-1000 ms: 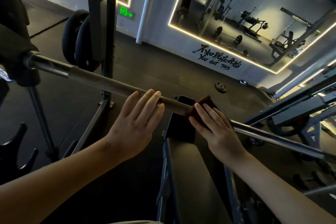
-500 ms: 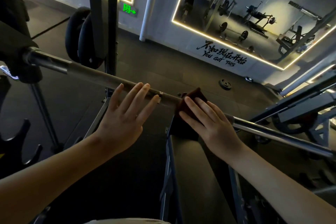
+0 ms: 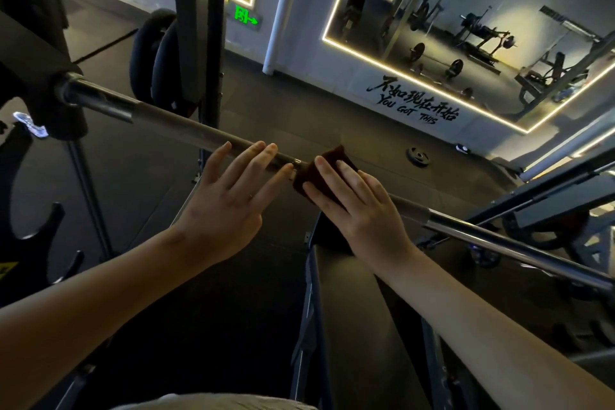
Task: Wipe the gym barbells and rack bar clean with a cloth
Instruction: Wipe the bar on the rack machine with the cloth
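We are sliding the cloth (image 3: pixel 332 160) leftward along the bar (image 3: pixel 186 125) under our flat-fingered right hand (image 3: pixel 362 210), nearly meeting our left hand (image 3: pixel 229 203), which is resting straight-fingered on the bar; the left stretch probably comes next.

One steel bar (image 3: pixel 186 125). One dark red cloth (image 3: pixel 332 160). Two bare hands: left hand (image 3: pixel 226 206), right hand (image 3: pixel 362 210). One ring (image 3: pixel 251 197). One padded bench (image 3: pixel 352 326). Two racked plates (image 3: pixel 144 53). One loose plate (image 3: pixel 418 155) on the floor. One green exit sign (image 3: pixel 245 16). One white pipe (image 3: pixel 281 10). Two light-edged wall frames (image 3: pixel 466 27).
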